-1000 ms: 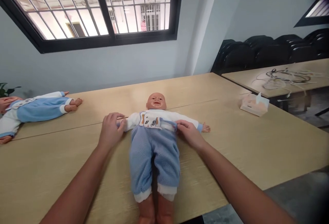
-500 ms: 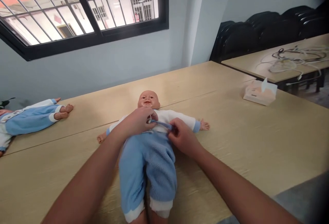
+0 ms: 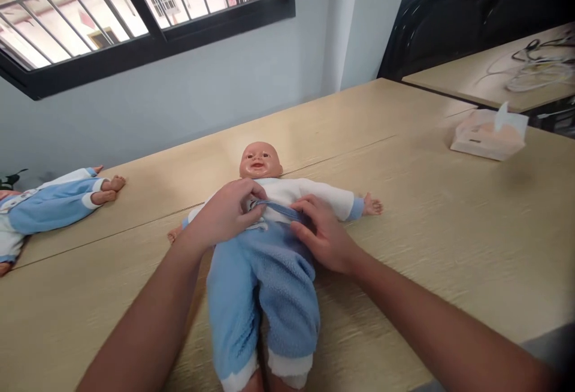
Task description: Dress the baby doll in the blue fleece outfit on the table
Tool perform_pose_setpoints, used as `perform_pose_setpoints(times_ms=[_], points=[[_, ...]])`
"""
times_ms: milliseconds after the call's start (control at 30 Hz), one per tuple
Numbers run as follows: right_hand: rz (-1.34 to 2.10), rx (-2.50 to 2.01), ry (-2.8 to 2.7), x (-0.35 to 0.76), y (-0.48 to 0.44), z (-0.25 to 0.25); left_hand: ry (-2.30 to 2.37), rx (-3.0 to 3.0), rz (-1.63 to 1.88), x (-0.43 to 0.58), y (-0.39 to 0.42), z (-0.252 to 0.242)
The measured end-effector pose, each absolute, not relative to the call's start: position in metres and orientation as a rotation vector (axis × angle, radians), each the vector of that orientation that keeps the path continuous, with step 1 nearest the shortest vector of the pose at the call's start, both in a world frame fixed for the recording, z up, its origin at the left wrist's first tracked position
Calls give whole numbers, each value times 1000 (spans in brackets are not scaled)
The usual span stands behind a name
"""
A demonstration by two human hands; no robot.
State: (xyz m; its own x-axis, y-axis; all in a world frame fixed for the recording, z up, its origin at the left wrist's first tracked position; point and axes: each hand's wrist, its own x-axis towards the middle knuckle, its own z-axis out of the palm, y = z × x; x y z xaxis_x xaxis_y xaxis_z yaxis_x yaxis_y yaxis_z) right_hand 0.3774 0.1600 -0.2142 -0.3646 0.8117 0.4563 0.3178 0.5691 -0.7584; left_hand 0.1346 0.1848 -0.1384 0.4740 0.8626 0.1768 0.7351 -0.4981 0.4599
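A baby doll [image 3: 260, 161] lies face up on the table, head away from me, in a white top and fuzzy blue trousers [image 3: 256, 284] with white cuffs. My left hand [image 3: 233, 209] rests on the doll's chest, its thumb and fingers closed on the front edge of the outfit. A blue strip of cloth [image 3: 283, 208] stretches from there across the belly to my right hand [image 3: 326, 233]. The right fingers and thumb stand apart around the strip's other end, touching the outfit at the doll's side. Part of the doll's chest is hidden by my left hand.
A second doll [image 3: 58, 203] in similar blue and white clothes lies at the left. To the right stands a tissue pack [image 3: 489, 134]. Coiled cables [image 3: 539, 68] lie on another table, with black chairs [image 3: 444, 32] behind. A barred window [image 3: 148, 2] is in the wall.
My right fingers have loosened from a pinch and spread apart at the outfit's side. My left hand stays at the chest. The view has tilted down and come slightly closer.
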Motion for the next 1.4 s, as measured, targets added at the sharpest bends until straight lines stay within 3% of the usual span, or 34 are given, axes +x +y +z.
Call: perform_pose_setpoints(times_ms=[167,300,500,633,800,1100,1233,1400], points=[[772,-1017,-1754,373,163,-221,1350,2408,676,139,182,-144],[466,-1174,-1771,373,170,-224,1295,2617,739,151,184,-154],[23,-1631,-2119,438,185,-213,1279,2708,1262,158,189,-168],[255,-1884,-2232,481,191,-208,1195,2769,1413,156,189,-174],[551,-1637,-2118,498,195,-203,1149,2847,1367,154,189,-181],[476,-1068,-1595,446,201,-185,1054,2837,1423,154,186,-185],[396,-1016,-1977,390,208,-163,1013,2703,1549,156,182,-183],[601,-747,-2411,362,207,-158,1087,2451,1601,159,183,-175]])
